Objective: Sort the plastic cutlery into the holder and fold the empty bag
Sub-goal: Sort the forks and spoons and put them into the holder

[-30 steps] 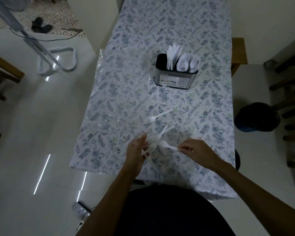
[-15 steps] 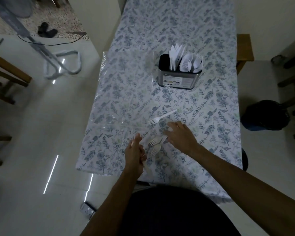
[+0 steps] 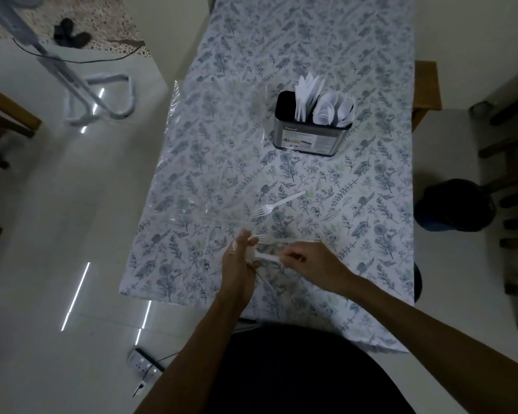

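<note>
Left hand [image 3: 240, 264], near the table's front edge: fingers curled round a small bundle of white plastic forks [image 3: 251, 255], whose tines project past the fingertips toward the right. Right hand [image 3: 307, 264], just beside it: thumb and fingertips pinch the handle end of one fork [image 3: 268, 257] whose head lies against the left hand's bundle. A further fork [image 3: 284, 239] extends rightward from the left fingertips, above the right hand; whether either hand bears it cannot be told. One loose fork [image 3: 277, 203] lies on the floral tablecloth [image 3: 371, 204] between the hands and the holder [image 3: 310, 137], tines toward the left. The holder, a dark metal oblong caddy, stands farther back on the table, right of centre, carrying upright white knives [image 3: 307, 94], spoons [image 3: 326, 110] and forks. Its front label shows a short brand word, too dim to read. The clear empty bag [image 3: 210, 150] lies flat on the cloth left of the holder.
</note>
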### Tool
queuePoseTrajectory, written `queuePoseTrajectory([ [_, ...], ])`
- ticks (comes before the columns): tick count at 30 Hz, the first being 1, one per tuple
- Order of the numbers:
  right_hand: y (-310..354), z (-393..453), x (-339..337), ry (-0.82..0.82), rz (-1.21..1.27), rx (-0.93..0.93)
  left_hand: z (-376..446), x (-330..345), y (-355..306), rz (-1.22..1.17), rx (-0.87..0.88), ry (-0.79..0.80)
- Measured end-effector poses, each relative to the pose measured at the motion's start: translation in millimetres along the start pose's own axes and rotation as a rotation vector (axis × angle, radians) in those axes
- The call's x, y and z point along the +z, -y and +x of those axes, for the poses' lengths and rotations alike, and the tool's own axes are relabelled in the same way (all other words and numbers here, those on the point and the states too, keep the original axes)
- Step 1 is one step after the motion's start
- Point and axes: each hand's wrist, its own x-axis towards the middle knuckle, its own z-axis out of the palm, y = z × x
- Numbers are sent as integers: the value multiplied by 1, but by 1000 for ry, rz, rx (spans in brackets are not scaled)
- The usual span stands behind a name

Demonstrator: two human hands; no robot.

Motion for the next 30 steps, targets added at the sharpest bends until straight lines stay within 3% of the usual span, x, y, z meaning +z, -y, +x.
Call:
queuePoseTrajectory([
  [3, -5, 12, 10, -66, -132, -39, 5, -2, 0, -38, -2, 0],
  [6, -35, 28, 10, -236, -551, -48, 9, -8, -2, -20, -21, -105],
  [8, -53, 33, 7, -240, -810, -62, 8, -11, -4, 91, -17, -165],
  [10, -61, 32, 7, -199, -902, -100, 9, -14, -4, 123, -25, -187],
  [13, -49, 25, 6, -117, -711, -68, 13, -16, -3, 70, -35, -175],
  [16, -14, 12, 6, 1, -189, 38, 17, -12, -1, 65, -21, -118],
  [18, 5, 6, 9, 131, -8, 79, 17, -9, 1, 69, -25, -56],
  [20, 10, 8, 13, 153, -40, 90, 17, -7, 2, 0, -17, -6],
  [22, 1, 26, 7, 22, -148, 124, 19, -7, 0, -14, -1, -9],
  [25, -21, 70, -9, -162, -496, 135, 20, -10, -4, 156, -36, -106],
  [30, -26, 118, -27, -64, -866, 99, 21, -11, -3, 190, -62, -126],
])
